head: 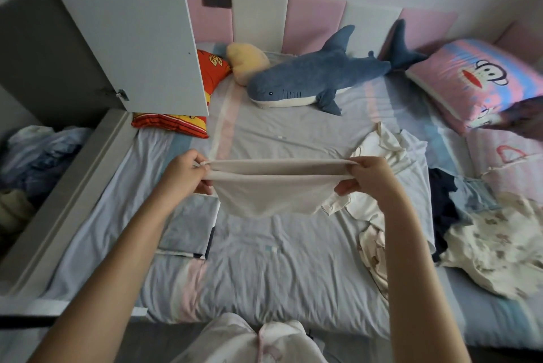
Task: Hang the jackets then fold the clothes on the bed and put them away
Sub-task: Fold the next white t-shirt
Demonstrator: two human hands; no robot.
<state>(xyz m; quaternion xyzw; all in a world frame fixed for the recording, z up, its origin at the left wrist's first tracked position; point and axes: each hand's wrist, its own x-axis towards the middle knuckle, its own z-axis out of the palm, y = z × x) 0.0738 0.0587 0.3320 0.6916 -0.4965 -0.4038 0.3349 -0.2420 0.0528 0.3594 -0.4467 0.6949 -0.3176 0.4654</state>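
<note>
I hold a beige cloth (264, 189) stretched out above the middle of the bed (264, 260). My left hand (185, 171) has its grip pinched tight on the cloth's left top corner. My right hand (367, 177) pinches the right corner the same way. By my left forearm a folded blue piece (188, 224) lies near the bed's left edge. Toward the right edge sprawls a loose pile (484, 245) of white, navy and printed clothes. A shark plush (317, 77) and a pink pillow (476, 80) lie along the head edge. Left of the bed stands a wardrobe (44, 54) with its door (132, 24) open. Low down beside it lie crumpled blue clothes (44, 154); I cannot tell whether they are in a drawer or on the floor.
</note>
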